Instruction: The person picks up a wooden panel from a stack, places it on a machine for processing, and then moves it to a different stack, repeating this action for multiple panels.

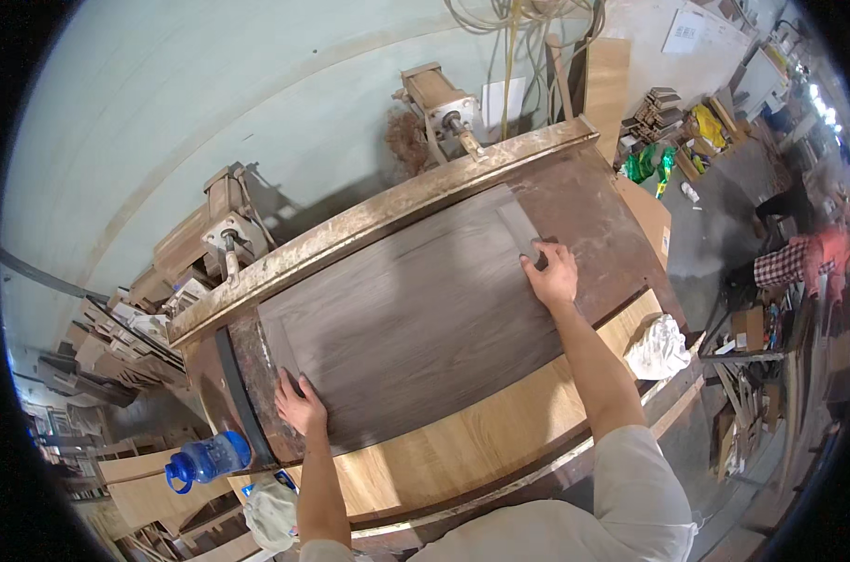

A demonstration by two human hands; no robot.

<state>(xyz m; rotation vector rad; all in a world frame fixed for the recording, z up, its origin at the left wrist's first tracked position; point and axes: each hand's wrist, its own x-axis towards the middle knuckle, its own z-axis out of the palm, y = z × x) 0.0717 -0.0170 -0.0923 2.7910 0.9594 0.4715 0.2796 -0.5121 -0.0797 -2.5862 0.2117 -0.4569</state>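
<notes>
— Dark-stained wood, that's what I'm working with: a framed panel [416, 318], like a cabinet door, lying flat on the press bed [593, 211], its far edge close to the worn metal rail [378, 215].

— Where are your hands?

— My left hand [300, 409] lies open, palm down, on the near-left corner of the panel. My right hand [551, 274] is spread flat on the far-right corner, fingers over the edge. Neither one grips anything; both simply press on the wood.

— Which step would you call this?

— Positioning, I judge: squaring the panel on the bed. The next move calls for even pressure from both palms, so the piece slides without twisting.

— How does the panel look?

— Grey-brown, visible grain, a recessed centre inside a raised frame. It seems stiff and flat. A pale, unstained board [500, 421] lies just beside it on my side.

— Anything else nearby?

— A blue water bottle [205, 459] at the left end, and a crumpled white rag [657, 347] to the right.
</notes>
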